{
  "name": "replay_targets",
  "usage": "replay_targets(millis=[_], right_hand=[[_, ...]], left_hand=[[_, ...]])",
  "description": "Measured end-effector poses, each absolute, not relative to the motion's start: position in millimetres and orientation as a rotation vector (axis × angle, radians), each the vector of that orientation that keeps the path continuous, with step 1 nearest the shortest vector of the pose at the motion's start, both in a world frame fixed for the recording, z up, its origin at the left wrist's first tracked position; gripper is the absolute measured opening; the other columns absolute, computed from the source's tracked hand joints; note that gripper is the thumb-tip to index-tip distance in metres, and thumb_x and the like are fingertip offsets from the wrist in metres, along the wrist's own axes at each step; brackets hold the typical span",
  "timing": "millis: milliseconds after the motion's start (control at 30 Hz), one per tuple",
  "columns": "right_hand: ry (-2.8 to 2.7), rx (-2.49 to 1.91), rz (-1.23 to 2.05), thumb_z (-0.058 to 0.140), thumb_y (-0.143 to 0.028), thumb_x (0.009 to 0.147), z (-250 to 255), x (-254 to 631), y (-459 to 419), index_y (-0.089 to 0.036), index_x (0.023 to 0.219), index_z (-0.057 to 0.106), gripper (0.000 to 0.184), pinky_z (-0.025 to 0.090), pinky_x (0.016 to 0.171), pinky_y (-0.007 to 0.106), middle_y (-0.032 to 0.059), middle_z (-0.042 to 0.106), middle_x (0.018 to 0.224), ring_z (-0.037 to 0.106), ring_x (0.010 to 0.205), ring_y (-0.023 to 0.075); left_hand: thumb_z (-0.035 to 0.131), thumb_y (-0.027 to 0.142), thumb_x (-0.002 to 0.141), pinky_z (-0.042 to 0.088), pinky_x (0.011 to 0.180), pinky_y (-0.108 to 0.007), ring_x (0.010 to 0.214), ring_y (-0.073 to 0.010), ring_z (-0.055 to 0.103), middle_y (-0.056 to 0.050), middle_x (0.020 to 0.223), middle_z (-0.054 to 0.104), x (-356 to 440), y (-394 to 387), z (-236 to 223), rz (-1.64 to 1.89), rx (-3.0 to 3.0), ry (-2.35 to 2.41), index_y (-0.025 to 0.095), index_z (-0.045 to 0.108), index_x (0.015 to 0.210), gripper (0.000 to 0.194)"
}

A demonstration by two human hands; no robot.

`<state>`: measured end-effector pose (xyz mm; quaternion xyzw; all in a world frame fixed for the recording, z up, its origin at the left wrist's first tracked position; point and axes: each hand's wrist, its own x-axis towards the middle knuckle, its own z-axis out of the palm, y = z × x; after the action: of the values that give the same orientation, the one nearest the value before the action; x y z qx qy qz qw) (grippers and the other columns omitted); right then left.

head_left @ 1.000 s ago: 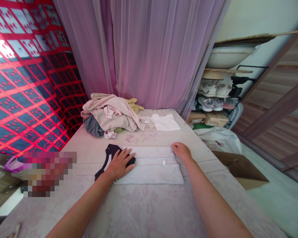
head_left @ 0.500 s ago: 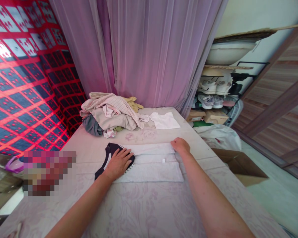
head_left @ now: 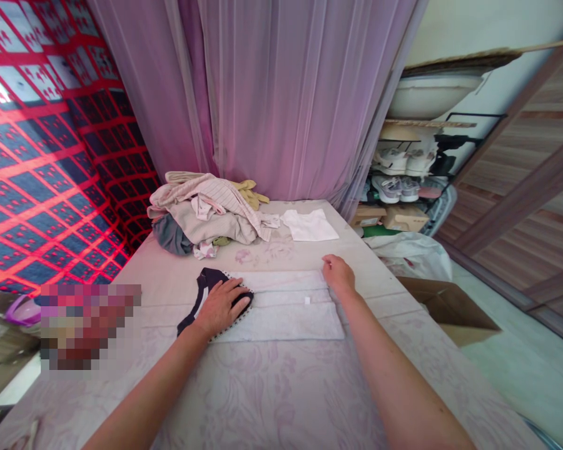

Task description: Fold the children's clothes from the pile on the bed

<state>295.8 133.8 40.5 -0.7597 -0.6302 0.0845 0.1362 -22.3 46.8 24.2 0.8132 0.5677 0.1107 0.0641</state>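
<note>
A pale shirt [head_left: 286, 319] with a black, dotted-trim shoulder part lies on the bed [head_left: 272, 394], its far side folded inward in a long strip. My left hand [head_left: 221, 307] rests flat on the black part, fingers spread. At the far right corner of the hem, my right hand [head_left: 339, 275] is curled with its fingertips at the cloth's edge. The hand partly hides that corner. A small white tag [head_left: 307, 301] shows on the shirt near the hem.
A heap of rumpled clothes [head_left: 206, 215] lies at the back left, beside a folded white garment [head_left: 310, 225]. Purple curtains [head_left: 272, 100] hang behind. Right of the bed stand an open cardboard box [head_left: 469, 337], a white plastic bag [head_left: 413, 253] and a rack with shoes [head_left: 394, 187].
The fingers of my right hand have lifted slightly at the hem corner. My left hand stays on the black part. The whole view has shifted a little.
</note>
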Motion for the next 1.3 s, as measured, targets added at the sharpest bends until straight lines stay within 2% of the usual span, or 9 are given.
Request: replay_targets(millis=[100, 200, 333, 467, 700, 900, 1000, 1100, 1300], right_hand=[[-2.085, -1.859, 0.136, 0.029, -0.028, 0.092, 36.3, 266.3, 121.7, -0.018, 0.130, 0.050, 0.045, 0.032, 0.103, 0.029, 0.0074, 0.050, 0.136, 0.046, 0.123, 0.0173], [-2.396, -1.682, 0.258, 0.029, -0.036, 0.093, 26.0, 233.5, 111.1, -0.018, 0.141, 0.036, 0.052, 0.017, 0.112, 0.040, 0.0062, 0.033, 0.149, 0.025, 0.137, 0.0192], [-2.546, -1.715, 0.404, 0.024, -0.046, 0.093, 15.3, 221.3, 105.4, -0.020, 0.145, 0.026, 0.059, 0.007, 0.112, 0.049, 0.0062, 0.020, 0.154, 0.015, 0.141, 0.0201], [-2.521, -1.856, 0.386, 0.021, -0.046, 0.093, 13.4, 245.9, 108.8, -0.021, 0.146, 0.024, 0.059, 0.006, 0.112, 0.051, 0.0058, 0.015, 0.155, 0.012, 0.141, 0.0201], [-2.439, -1.994, 0.341, 0.019, -0.047, 0.093, 8.1, 269.0, 114.0, -0.021, 0.146, 0.022, 0.059, 0.007, 0.111, 0.054, 0.0054, 0.012, 0.155, 0.011, 0.141, 0.0203], [-2.371, -2.004, 0.321, 0.019, -0.045, 0.094, 26.0, 252.6, 105.1, -0.021, 0.146, 0.023, 0.058, 0.005, 0.111, 0.055, 0.0060, 0.015, 0.155, 0.012, 0.141, 0.0212], [-2.363, -1.908, 0.217, 0.020, -0.045, 0.094, 27.3, 242.5, 92.3, -0.022, 0.146, 0.023, 0.058, 0.002, 0.111, 0.054, 0.0045, 0.014, 0.155, 0.010, 0.141, 0.0205], [-2.420, -1.890, 0.275, 0.022, -0.045, 0.093, 17.2, 237.9, 80.9, -0.022, 0.146, 0.025, 0.057, 0.001, 0.111, 0.054, 0.0051, 0.016, 0.155, 0.011, 0.141, 0.0207], [-2.405, -1.911, 0.347, 0.022, -0.044, 0.093, 11.2, 240.2, 75.4, -0.021, 0.145, 0.026, 0.057, 0.004, 0.111, 0.054, 0.0060, 0.018, 0.154, 0.014, 0.141, 0.0207]], left_hand=[[0.024, 0.045, 0.095, 0.029, 0.108, -0.046, 0.125, -0.0225, 0.047, -0.005, 0.132, 0.056, -12.5, 57.7, 27.6, 0.370, 2.415, 1.783, 0.025, 0.066, 0.108, 0.048], [0.028, 0.046, 0.093, 0.025, 0.109, -0.048, 0.132, -0.0254, 0.038, -0.007, 0.140, 0.048, -0.9, 69.9, 24.3, 0.296, 2.424, 1.853, 0.024, 0.058, 0.121, 0.047], [0.031, 0.062, 0.087, 0.016, 0.109, -0.057, 0.138, -0.0313, 0.024, -0.011, 0.150, 0.031, 4.3, 76.9, 15.2, 0.120, 2.339, 1.950, 0.023, 0.040, 0.138, 0.065], [0.028, 0.064, 0.087, 0.013, 0.108, -0.059, 0.140, -0.0317, 0.019, -0.012, 0.152, 0.024, 0.9, 76.9, 10.8, 0.050, 2.303, 1.948, 0.021, 0.035, 0.142, 0.070], [0.027, 0.064, 0.087, 0.014, 0.108, -0.059, 0.139, -0.0309, 0.021, -0.011, 0.151, 0.028, -0.3, 77.2, 8.5, 0.097, 2.318, 1.949, 0.024, 0.037, 0.141, 0.067], [0.012, 0.043, 0.096, 0.020, 0.111, -0.047, 0.139, -0.0223, 0.024, -0.005, 0.150, 0.032, -6.9, 75.7, 6.7, 0.317, 2.263, 1.955, 0.023, 0.037, 0.141, 0.055], [0.019, 0.042, 0.095, 0.021, 0.111, -0.046, 0.138, -0.0250, 0.026, -0.006, 0.148, 0.035, -6.0, 74.6, 6.0, 0.314, 2.310, 1.970, 0.021, 0.041, 0.138, 0.053], [0.028, 0.045, 0.093, 0.020, 0.111, -0.050, 0.138, -0.0285, 0.026, -0.006, 0.148, 0.036, -1.4, 73.8, 7.3, 0.216, 2.347, 1.979, 0.023, 0.044, 0.136, 0.051], [0.029, 0.047, 0.092, 0.020, 0.110, -0.050, 0.137, -0.0274, 0.027, -0.006, 0.147, 0.037, 2.2, 72.4, 10.8, 0.191, 2.333, 2.007, 0.026, 0.043, 0.136, 0.051]])
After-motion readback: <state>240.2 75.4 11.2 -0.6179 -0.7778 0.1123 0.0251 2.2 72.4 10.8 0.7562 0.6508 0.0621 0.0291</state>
